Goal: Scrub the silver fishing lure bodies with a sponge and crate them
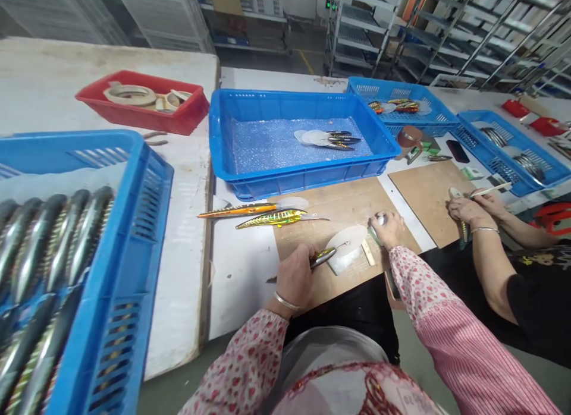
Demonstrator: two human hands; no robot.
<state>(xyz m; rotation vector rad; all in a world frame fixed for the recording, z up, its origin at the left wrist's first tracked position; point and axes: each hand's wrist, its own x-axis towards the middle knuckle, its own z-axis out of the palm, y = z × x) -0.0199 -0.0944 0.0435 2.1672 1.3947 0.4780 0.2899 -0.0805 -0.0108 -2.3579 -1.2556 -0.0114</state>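
Note:
My left hand (295,278) is closed around a dark fishing lure (323,258) with gold markings. A large clear oval lip (352,239) shows at the lure's front, over a whitish pad (345,263) on the brown board (321,290). Near the board's right side, my right hand (388,229) is curled over a small whitish thing that I cannot make out. A short cream stick (368,252) lies between my hands. Beyond my left hand rest an orange lure (243,210) and a gold-green lure (270,219).
A blue crate (307,168) with several dark lures stands behind the board. Left are a lure-filled blue crate (134,225) and a red bin (147,115) with tape rolls. At right, a co-worker's hands (473,210) handle a lure over another board (423,204).

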